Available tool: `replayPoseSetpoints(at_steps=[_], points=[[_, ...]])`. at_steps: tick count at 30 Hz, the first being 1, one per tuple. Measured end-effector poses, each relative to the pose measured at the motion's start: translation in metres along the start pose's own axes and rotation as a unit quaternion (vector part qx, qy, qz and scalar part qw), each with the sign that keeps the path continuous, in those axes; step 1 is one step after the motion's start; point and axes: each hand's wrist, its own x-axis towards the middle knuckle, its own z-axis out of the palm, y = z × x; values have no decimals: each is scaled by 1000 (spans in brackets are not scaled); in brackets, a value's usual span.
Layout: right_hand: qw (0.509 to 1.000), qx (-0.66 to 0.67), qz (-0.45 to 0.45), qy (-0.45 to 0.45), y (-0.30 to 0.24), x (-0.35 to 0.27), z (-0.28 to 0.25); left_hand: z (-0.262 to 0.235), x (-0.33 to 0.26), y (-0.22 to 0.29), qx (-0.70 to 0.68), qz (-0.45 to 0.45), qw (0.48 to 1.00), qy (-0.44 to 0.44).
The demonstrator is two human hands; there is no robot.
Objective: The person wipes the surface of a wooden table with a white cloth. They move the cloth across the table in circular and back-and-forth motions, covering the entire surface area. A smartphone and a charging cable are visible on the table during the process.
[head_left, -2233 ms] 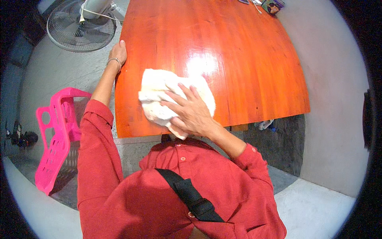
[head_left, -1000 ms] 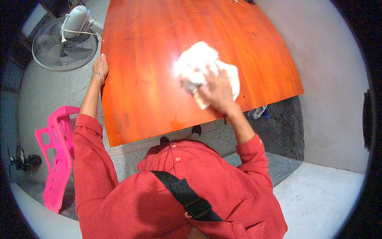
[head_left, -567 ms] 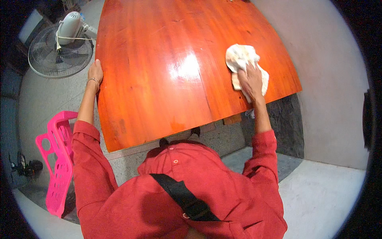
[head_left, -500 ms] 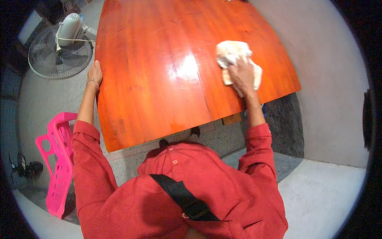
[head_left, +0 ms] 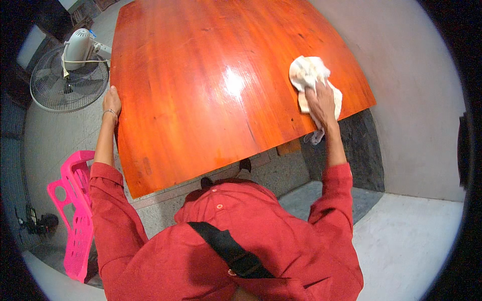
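A glossy orange-brown wooden tabletop (head_left: 191, 110) stretches out in front of me. At its left edge my left hand (head_left: 112, 102) grips the board, with the thumb side showing and the other fingers mostly hidden beyond the edge. My right hand (head_left: 323, 103) presses a bunched cream-white cloth (head_left: 309, 72) onto the surface near the right front corner. Its fingers are closed into the cloth, and part of the fabric hangs down past the front edge under the wrist.
A standing fan (head_left: 70, 75) with a wire cage is beyond the left edge. A pink plastic chair (head_left: 78, 226) stands by my left forearm. The pale wall (head_left: 406, 90) runs close along the table's right side. My feet show below the front edge.
My right hand has slid the cloth to the right over the tabletop. The left hand keeps its grip on the left edge, and the whole view has shifted slightly.
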Motion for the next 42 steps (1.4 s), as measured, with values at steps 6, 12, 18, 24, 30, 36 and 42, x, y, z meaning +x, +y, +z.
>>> replayPoseSetpoints(at_steps=[6, 12, 18, 24, 30, 36, 42], points=[[996, 42, -84, -5, -80, 3, 29, -3, 0, 6, -9, 1, 1000, -19], [991, 47, -124, 4, -68, -55, -2, 0, 6, -11, -4, -25, 999, -39], [997, 5, 66, 27, 31, 4, -16, -4, 0, 0, 18, 1, 1000, -14], [998, 48, 25, -39, -48, 27, 11, 7, 14, -31, 62, 35, 997, -6], [993, 12, -114, -11, -34, -41, -13, 0, -10, -2, -1, 20, 999, 39], [991, 9, 134, 20, 94, -1, -24, -11, -20, 13, -8, -9, 1000, 15], [996, 9, 84, -38, 18, 42, 3, -7, -16, 6, 7, -6, 1000, 13]])
